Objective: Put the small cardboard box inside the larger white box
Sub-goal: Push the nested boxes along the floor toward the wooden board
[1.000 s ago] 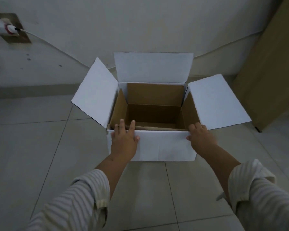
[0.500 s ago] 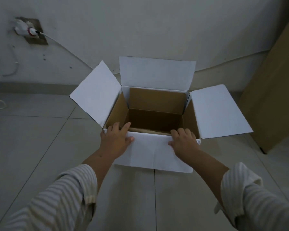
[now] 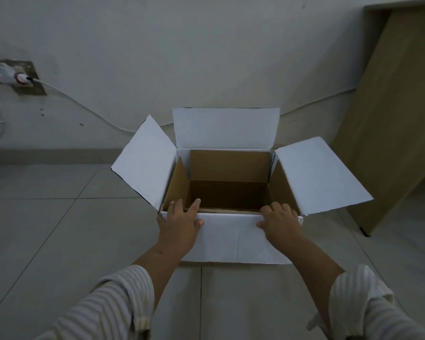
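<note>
The larger white box [image 3: 322, 175] stands open on the tiled floor, with its side and back flaps spread out. A brown cardboard box [image 3: 231, 165] sits inside it, open at the top, with its flaps upright along the white walls. Nothing shows inside the brown box. The white front flap [image 3: 231, 239] is folded down toward me. My left hand [image 3: 179, 229] lies on the flap's left end, fingers reaching over the near rim. My right hand [image 3: 280, 224] holds the right end, fingers curled on the rim.
A wooden door panel [image 3: 390, 119] leans close to the box's right flap. A wall socket with a white plug [image 3: 17, 78] is at the far left, and its cable [image 3: 84, 106] runs along the wall behind the box. Grey floor tiles surround the box.
My hands stay on the front flap and have spread back toward its ends after drawing inward. The view has tilted up, showing more wall and door.
</note>
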### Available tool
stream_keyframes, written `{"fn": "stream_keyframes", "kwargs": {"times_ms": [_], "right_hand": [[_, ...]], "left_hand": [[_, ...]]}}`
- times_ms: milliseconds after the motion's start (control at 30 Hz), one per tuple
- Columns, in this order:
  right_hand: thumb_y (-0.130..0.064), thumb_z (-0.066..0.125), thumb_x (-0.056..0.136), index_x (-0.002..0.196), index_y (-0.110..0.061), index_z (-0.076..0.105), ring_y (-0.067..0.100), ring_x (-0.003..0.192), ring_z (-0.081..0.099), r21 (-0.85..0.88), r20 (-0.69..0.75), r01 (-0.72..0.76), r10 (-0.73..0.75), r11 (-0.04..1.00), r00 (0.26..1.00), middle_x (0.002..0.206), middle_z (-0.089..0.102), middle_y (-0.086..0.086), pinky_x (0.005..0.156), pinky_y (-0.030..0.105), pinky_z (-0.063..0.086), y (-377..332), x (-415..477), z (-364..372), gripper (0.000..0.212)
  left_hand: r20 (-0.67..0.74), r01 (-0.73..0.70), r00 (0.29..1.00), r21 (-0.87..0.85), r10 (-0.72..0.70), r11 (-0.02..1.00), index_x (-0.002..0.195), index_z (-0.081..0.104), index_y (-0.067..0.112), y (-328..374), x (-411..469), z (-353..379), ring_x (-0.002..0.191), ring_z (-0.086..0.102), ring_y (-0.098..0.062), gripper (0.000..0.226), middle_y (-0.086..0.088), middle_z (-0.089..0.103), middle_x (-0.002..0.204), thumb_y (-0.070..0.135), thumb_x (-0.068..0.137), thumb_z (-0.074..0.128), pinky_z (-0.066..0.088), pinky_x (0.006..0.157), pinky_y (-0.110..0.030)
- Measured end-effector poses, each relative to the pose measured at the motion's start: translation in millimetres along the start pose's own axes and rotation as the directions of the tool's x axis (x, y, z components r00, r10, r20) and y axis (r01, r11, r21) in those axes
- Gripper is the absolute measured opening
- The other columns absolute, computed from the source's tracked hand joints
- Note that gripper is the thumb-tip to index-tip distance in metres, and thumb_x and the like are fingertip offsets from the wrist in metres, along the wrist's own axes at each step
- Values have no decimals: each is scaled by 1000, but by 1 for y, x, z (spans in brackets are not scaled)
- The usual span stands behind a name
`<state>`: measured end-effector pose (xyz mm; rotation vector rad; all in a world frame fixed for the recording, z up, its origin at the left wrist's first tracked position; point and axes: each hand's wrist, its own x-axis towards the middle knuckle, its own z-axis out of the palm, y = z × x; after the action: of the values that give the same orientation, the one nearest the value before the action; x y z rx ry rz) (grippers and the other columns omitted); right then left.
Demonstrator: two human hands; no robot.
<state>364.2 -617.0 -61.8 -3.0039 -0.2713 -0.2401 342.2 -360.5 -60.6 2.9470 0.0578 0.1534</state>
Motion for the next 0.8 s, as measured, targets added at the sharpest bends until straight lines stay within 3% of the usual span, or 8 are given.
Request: {"fn": "stream_keyframes", "kwargs": {"times_ms": [167,300,533,800], "right_hand": [[-40,54,88,112,-21,54,25,105,50,-5,-49,-121,120,993,992,112,59,5,99,39,38,40,0,-3,31],[-37,53,89,119,-23,51,27,118,48,27,-69,-211,213,977,975,121,57,4,111,48,26,60,-1,-2,33],[-31,49,92,134,-28,38,29,137,28,119,-59,-280,288,953,956,140,44,5,115,52,17,81,5,0,44],[-30,48,93,136,-28,37,29,139,24,162,-44,-343,354,925,934,143,42,7,115,52,16,134,33,7,45]], "left_hand": [[13,-28,1000,-29,28,999,146,19,40,45,16,13,144,16,-31,53,-11,27,153,42,96,38,20,109,-62],[30,-32,999,-25,33,999,146,18,40,72,28,20,144,16,-31,52,-11,29,153,41,97,37,20,109,-62],[12,-61,998,-11,61,998,146,19,40,99,46,26,143,19,-30,51,-10,36,149,41,97,36,22,109,-62],[32,-78,996,-14,79,997,147,16,40,150,84,40,144,16,-32,52,-10,33,151,41,98,33,21,109,-61]]}}
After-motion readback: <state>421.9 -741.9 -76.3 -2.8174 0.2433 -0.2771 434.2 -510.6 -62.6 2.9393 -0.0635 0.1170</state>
